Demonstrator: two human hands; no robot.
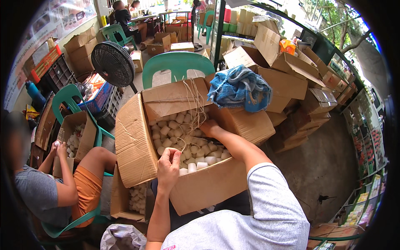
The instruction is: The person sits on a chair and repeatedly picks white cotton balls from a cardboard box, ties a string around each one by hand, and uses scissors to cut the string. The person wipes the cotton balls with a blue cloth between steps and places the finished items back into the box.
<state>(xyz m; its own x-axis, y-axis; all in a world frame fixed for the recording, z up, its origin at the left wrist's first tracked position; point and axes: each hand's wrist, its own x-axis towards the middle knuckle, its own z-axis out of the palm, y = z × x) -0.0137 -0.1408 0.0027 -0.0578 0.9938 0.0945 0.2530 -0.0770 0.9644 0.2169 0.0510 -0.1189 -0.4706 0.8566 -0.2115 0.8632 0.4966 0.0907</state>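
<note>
In front of me stands an open cardboard box [208, 187] filled with short white candle-like cylinders [168, 130]. Long pale strings [192, 98] hang over its far flap and trail down across the cylinders. My left hand [168, 166] is above the near left part of the box, thumb and fingers pinched together. A loop of string passes close by its thumb; whatever lies in the pinch is too small to make out. My right hand [211, 128] reaches down inside the box at its right side, beside the strings, with its fingers mostly hidden.
A blue cloth [239, 88] lies over the box's right flap. Beyond the box is a green chair [179, 64], with a black fan [112, 62] to its left. Another person [46, 187] sits at left by a smaller box. Stacked cartons [287, 83] stand at right.
</note>
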